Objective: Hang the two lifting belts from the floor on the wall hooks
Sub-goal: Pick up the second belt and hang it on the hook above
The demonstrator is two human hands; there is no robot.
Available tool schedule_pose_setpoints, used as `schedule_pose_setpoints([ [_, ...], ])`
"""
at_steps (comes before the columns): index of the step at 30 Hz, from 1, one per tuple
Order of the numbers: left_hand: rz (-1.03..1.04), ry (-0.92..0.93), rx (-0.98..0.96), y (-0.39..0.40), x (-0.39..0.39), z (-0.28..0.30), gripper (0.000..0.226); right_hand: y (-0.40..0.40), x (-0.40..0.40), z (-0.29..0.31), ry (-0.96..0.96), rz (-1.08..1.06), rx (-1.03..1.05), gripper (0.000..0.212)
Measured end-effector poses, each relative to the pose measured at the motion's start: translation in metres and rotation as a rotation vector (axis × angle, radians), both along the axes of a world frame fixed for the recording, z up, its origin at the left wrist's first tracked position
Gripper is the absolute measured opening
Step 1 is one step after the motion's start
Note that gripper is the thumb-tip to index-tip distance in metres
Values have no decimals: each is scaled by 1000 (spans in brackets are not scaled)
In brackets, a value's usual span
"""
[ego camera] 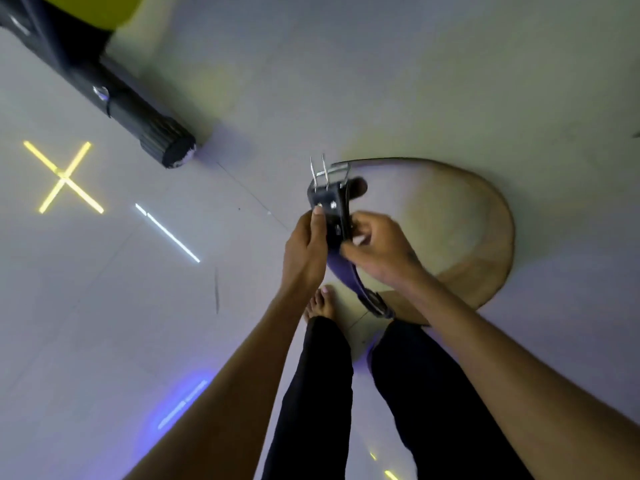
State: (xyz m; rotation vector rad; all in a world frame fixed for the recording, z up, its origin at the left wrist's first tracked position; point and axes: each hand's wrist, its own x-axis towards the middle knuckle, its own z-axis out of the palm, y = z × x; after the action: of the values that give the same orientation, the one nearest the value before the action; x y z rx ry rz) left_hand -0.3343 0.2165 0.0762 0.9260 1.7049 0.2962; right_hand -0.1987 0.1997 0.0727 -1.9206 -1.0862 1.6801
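Observation:
I hold a black lifting belt (pixel 330 209) in front of me, above the floor. Its metal buckle with two prongs (pixel 323 173) points away from me. My left hand (pixel 304 247) grips the buckle end on the left, thumb on the strap. My right hand (pixel 377 251) pinches the same strap from the right. The belt's wide tan inner side (pixel 460 220) curves around to the right and back down toward my legs, where another dark strap end with a metal ring (pixel 377 303) hangs. I cannot tell whether this is one belt or two. No wall hooks are in sight.
A black padded bar of a gym machine (pixel 138 112) runs from the upper left to the floor, with a yellow part (pixel 93 12) above it. The glossy tiled floor (pixel 121 306) reflects ceiling lights. My bare foot (pixel 320 303) and dark trouser legs are below the belt.

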Motion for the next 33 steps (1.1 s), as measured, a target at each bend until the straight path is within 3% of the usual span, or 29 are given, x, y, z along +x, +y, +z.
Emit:
schedule_pose_setpoints([
  [3, 3, -155, -8, 9, 35, 66, 33, -31, 35, 76, 17, -48, -65, 32],
  [6, -145, -317, 39, 7, 64, 135, 24, -53, 72, 142, 11, -197, -47, 37],
  [11, -335, -357, 128, -7, 108, 253, 27, -74, 111, 263, 114, -499, 95, 21],
  [16, -460, -346, 264, -30, 144, 357, 34, -103, 133, 369, 166, -686, 214, 27],
  [20, -587, -389, 353, -36, 171, 445, 46, -126, 131, 451, 116, -950, 312, 36],
  [24, -672, -432, 520, -36, 187, 523, 42, -134, 135, 526, 15, -1183, 478, 71],
  [29, -708, -512, 755, -40, 195, 610, 35, -140, 141, 627, -66, -1147, 778, 40],
  [33, -749, -593, 937, -44, 201, 676, 36, -151, 146, 699, -125, -1101, 955, 27],
])
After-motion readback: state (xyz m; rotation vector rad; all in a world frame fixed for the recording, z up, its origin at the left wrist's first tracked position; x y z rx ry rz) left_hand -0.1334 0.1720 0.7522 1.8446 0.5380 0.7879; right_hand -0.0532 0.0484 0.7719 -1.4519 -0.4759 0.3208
